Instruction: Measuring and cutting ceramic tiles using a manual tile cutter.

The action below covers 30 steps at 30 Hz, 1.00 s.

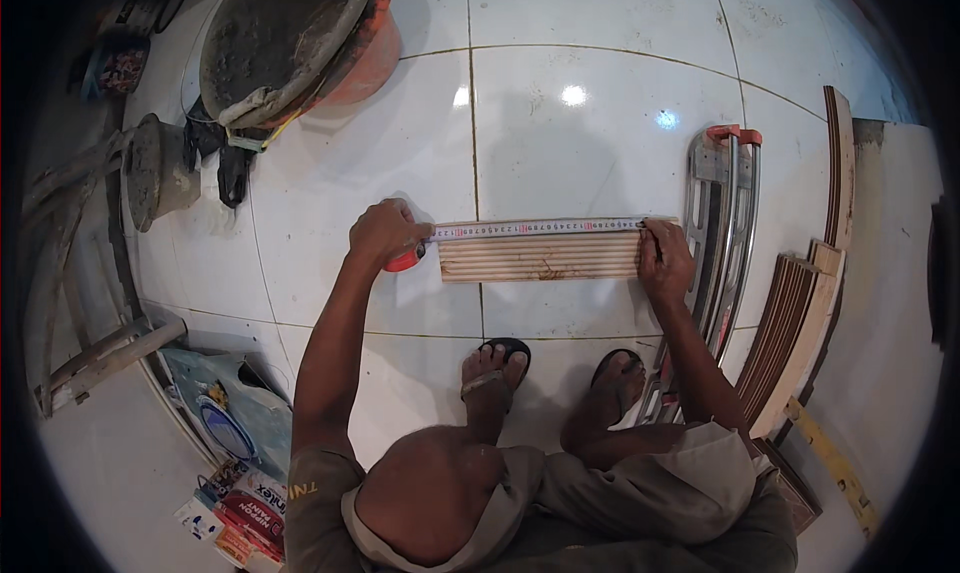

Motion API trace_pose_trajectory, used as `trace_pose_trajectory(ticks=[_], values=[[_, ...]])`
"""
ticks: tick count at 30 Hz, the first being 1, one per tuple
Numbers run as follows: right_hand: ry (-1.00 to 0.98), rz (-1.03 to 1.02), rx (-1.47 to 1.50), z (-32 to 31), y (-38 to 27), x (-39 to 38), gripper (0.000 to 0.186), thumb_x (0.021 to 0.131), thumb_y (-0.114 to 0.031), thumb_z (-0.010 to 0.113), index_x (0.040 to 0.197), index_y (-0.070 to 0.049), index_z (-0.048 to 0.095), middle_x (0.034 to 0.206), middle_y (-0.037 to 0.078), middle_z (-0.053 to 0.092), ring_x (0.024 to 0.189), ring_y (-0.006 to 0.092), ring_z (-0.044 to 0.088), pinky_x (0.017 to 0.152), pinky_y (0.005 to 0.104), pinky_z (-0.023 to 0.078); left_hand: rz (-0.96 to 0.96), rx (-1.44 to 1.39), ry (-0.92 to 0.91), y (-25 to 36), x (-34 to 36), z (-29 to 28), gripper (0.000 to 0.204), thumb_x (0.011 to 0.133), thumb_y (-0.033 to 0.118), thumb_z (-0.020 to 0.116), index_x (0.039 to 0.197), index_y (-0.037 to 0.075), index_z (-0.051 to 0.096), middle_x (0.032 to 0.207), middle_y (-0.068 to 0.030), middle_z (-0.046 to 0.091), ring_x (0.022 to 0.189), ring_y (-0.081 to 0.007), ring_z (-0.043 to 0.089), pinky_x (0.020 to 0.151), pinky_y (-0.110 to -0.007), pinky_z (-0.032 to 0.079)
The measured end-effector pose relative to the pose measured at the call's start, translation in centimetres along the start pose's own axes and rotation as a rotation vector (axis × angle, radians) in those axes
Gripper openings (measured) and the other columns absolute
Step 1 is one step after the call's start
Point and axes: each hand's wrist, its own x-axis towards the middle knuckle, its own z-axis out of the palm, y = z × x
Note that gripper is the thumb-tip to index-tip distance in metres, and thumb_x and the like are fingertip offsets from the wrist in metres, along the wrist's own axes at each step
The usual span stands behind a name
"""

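A short ribbed wooden panel [545, 263] lies flat on the white floor tiles before my feet. The white blade of a tape measure [530, 230] stretches along its far edge. My left hand [385, 235] is closed on the red case of the tape measure, just off the panel's left end. At the right end, my right hand [667, 260] pinches the blade down against the panel, with its fingers bent over the edge. Part of the case is hidden under my left hand.
A manual tile cutter [738, 223] with metal rails lies right of the panel. Ribbed panel pieces [778, 328] and a yellow level [832, 463] lie farther right. At the far left are a large mortar-stained tub [375, 58], a smaller bucket [165, 173] and a bag [215, 398].
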Motion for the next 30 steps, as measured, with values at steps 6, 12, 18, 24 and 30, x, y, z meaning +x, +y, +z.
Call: trace_pose_trajectory(ticks=[6, 12, 18, 24, 30], values=[[-0.002, 0.043, -0.001, 0.3, 0.5, -0.5, 0.021, 0.092, -0.002, 0.073, 0.113, -0.005, 0.074, 0.103, 0.016, 0.073, 0.092, 0.0315, 0.073, 0.082, 0.0398, 0.059, 0.025, -0.013, -0.024, -0.5, 0.4, 0.1, 0.047, 0.074, 0.051, 0.08, 0.091, 0.008, 0.073, 0.097, -0.0135, 0.076, 0.091, -0.0307, 0.074, 0.082, -0.042, 0.057], [0.009, 0.034, -0.029, 0.5, 1.1, -0.8, 0.021, 0.09, -0.002, 0.074, 0.111, -0.006, 0.075, 0.103, 0.016, 0.074, 0.094, 0.0313, 0.073, 0.084, 0.0401, 0.059, 0.026, -0.042, -0.053, -0.6, 0.6, -0.1, 0.047, 0.073, 0.051, 0.081, 0.09, 0.008, 0.072, 0.096, -0.0132, 0.076, 0.089, -0.0306, 0.074, 0.081, -0.042, 0.057], [-0.005, 0.014, -0.035, 0.4, 0.4, -0.4, 0.022, 0.088, 0.0, 0.073, 0.11, -0.005, 0.075, 0.103, 0.015, 0.074, 0.094, 0.0312, 0.073, 0.084, 0.0399, 0.059, 0.022, -0.027, -0.054, -0.8, 0.6, -0.4, 0.046, 0.074, 0.05, 0.081, 0.09, 0.008, 0.071, 0.097, -0.0139, 0.076, 0.09, -0.0305, 0.073, 0.081, -0.041, 0.057], [-0.014, -0.001, -0.067, 0.4, 0.4, -0.3, 0.023, 0.089, -0.001, 0.073, 0.112, -0.006, 0.074, 0.104, 0.014, 0.073, 0.094, 0.0306, 0.073, 0.082, 0.0398, 0.059, 0.006, -0.01, -0.041, -0.4, 0.4, -0.4, 0.049, 0.073, 0.051, 0.082, 0.091, 0.007, 0.073, 0.098, -0.0153, 0.076, 0.092, -0.0311, 0.074, 0.082, -0.043, 0.057], [-0.018, 0.02, -0.061, 0.5, 0.3, -0.5, 0.024, 0.089, -0.001, 0.073, 0.113, -0.007, 0.074, 0.105, 0.014, 0.073, 0.094, 0.0302, 0.073, 0.081, 0.0392, 0.06, 0.008, 0.021, -0.005, 0.2, -0.2, -0.6, 0.047, 0.074, 0.05, 0.081, 0.093, 0.007, 0.074, 0.1, -0.0144, 0.076, 0.093, -0.0318, 0.074, 0.084, -0.043, 0.057]])
